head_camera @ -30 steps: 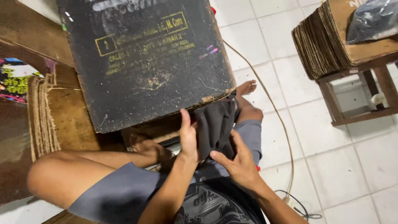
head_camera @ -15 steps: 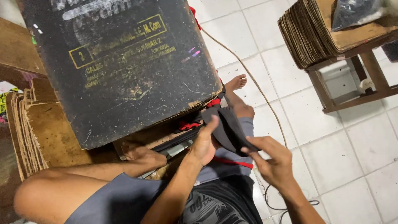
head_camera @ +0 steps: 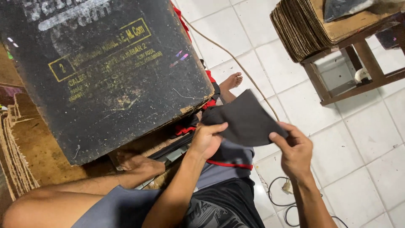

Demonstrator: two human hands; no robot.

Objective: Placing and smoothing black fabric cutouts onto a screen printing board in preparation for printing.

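While both hands grasp the dark grey, roughly triangular piece of fabric (head_camera: 244, 120), it hangs in the air above the person's lap, just right of the big black printed board (head_camera: 105, 71). The left hand (head_camera: 206, 139) pinches its lower left edge; the right hand (head_camera: 295, 150) grips the right corner between thumb and fingers. Held only by its edges, the limp cloth could sag or slip free, or snag on the board's frayed corner close beside it.
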